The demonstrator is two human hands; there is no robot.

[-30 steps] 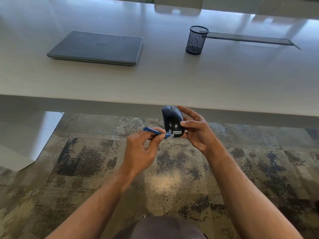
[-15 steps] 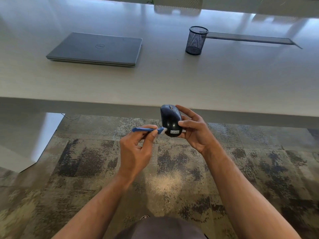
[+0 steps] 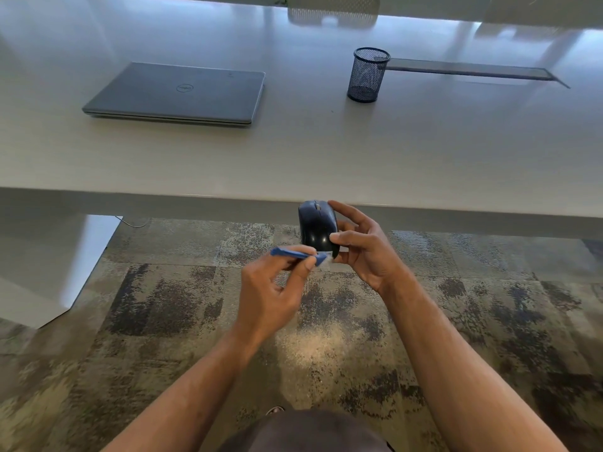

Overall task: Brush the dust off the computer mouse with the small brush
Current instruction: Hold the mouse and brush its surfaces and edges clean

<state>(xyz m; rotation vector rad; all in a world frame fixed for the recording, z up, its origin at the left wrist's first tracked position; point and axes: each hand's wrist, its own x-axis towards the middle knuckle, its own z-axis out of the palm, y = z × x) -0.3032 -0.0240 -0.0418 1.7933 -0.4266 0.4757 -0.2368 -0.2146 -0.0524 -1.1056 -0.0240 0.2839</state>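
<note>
Since half a second before, we saw the small brush shift a little rightward, its tip now at the lower near end of the computer mouse. Largest before us was the pale counter, carrying a closed laptop and, well apart, a mesh pen cup. Below its near edge, over the carpet, our right hand gripped the mouse while our left hand pinched the brush handle.
</note>
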